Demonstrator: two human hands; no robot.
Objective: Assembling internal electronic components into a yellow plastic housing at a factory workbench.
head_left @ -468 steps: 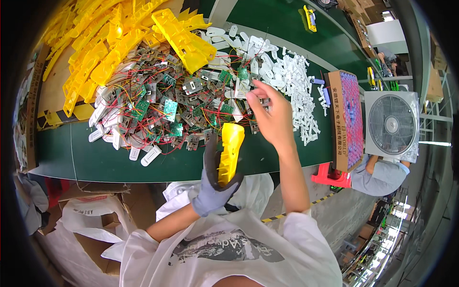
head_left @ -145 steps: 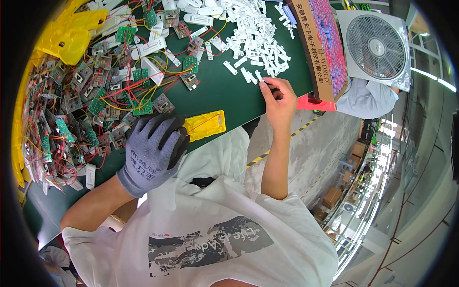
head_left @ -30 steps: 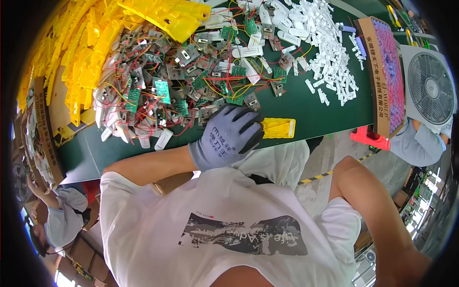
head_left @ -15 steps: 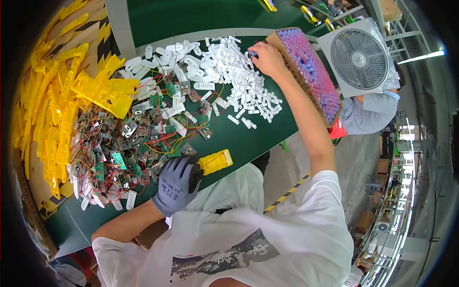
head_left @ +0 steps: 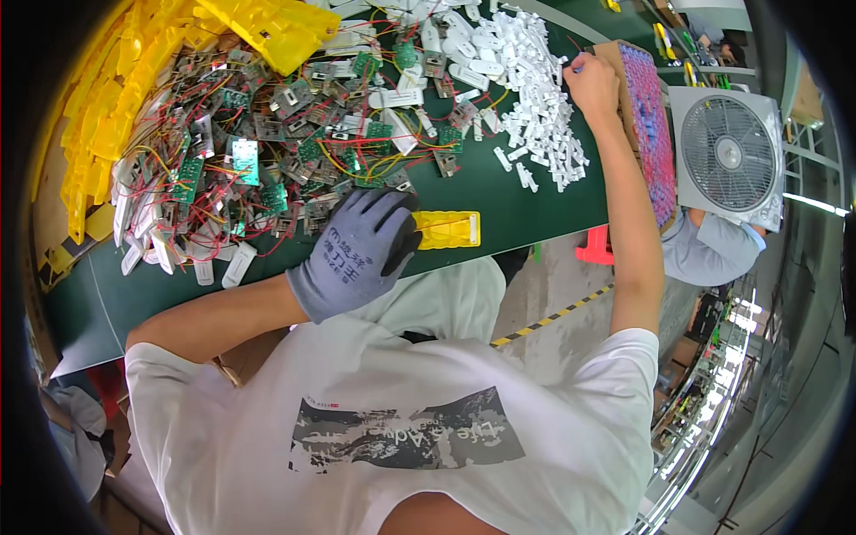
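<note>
Seen from above, a person in a white T-shirt (head_left: pixel 232 428) with a dark printed panel sits at a green bench (head_left: pixel 544 214) that crosses the frame.

Just left of centre, the left hand (head_left: pixel 357 254), in a grey-blue glove with darker fingertips, lies back upward near the front edge of the bench. Its fingers are bent and close together, holding the left end of a yellow plastic shell (head_left: pixel 455 229). The rest of this shell lies at the middle of the frame, pointing right, its hollow side up.

The bare right hand (head_left: pixel 596 89) reaches to the upper right, beside a cardboard box (head_left: pixel 619 59) packed with purple and pink cells (head_left: pixel 649 125). Its fingers are drawn together at a small blue-purple bit; most of that is hidden, so I cannot tell whether they pinch it.

A tangled heap of circuit boards and red and yellow wires (head_left: pixel 294 134) fills the upper left, with more yellow shells (head_left: pixel 102 116) stacked along its far left. Small white plastic parts (head_left: pixel 535 98) spread between the heap and the box.

At right stand a grey box fan (head_left: pixel 727 153) and, below it, part of a person in grey-blue (head_left: pixel 713 254), near a red stool (head_left: pixel 596 247).
</note>
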